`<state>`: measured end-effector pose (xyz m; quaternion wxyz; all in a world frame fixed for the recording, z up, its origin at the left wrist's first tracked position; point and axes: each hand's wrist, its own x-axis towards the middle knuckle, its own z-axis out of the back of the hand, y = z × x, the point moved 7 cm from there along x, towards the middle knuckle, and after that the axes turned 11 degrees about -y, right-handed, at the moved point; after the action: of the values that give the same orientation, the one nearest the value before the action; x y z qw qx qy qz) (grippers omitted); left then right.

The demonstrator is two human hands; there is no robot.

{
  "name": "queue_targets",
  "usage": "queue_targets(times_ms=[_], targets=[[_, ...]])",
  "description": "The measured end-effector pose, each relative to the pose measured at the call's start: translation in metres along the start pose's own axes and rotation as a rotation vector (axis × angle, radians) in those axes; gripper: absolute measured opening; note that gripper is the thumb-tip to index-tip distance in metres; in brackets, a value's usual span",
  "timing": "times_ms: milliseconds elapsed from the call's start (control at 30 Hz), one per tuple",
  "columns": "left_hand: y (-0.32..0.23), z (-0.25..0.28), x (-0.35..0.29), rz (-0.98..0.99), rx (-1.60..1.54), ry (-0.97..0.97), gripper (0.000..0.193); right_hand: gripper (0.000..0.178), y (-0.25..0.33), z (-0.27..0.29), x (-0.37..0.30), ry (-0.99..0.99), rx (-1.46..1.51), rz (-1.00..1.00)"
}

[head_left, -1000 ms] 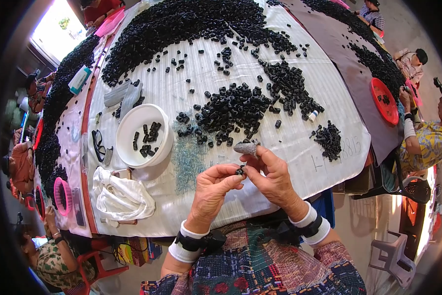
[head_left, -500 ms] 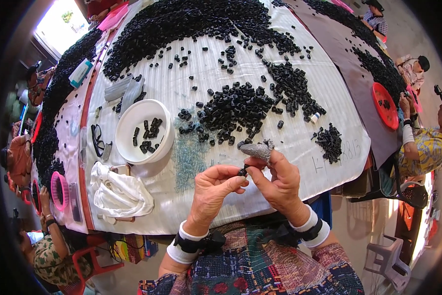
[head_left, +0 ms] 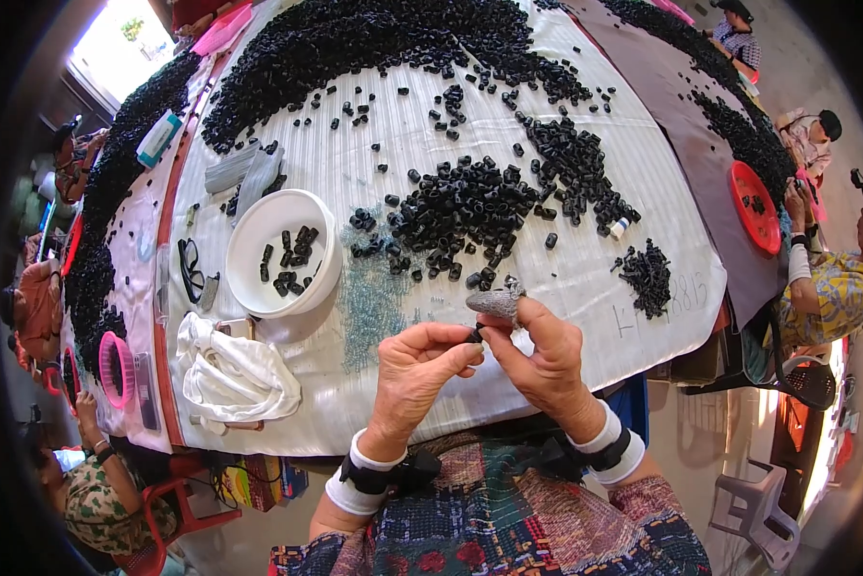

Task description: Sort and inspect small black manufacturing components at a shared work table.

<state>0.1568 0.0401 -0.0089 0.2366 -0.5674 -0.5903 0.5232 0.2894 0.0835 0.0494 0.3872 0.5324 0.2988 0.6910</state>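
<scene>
black part (head_left: 475, 335) sits between the fingertips (head_left: 465, 352), pinched by left hand (head_left: 414, 374) and right hand (head_left: 542, 360); mostly covered by them, exact shape hard to make out.

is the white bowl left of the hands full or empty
Neither: the white bowl is only sparsely filled. A few black pieces lie on its bottom, well below the rim.

Left hand (head_left: 414, 372), right hand (head_left: 544, 363): close fingertip pinches
</scene>
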Motion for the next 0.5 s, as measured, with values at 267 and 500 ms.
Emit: queue_targets(times_ms=[267,500], targets=[[0.011,0.002,0.001,0.098,0.045,-0.037,0.019,0.023,-0.006,-0.004,-0.003,0.025,-0.026,-0.035],[0.026,0.005,0.005,0.207,-0.015,-0.056,0.019,0.019,-0.014,-0.008,-0.009,0.041,-0.100,-0.040]])
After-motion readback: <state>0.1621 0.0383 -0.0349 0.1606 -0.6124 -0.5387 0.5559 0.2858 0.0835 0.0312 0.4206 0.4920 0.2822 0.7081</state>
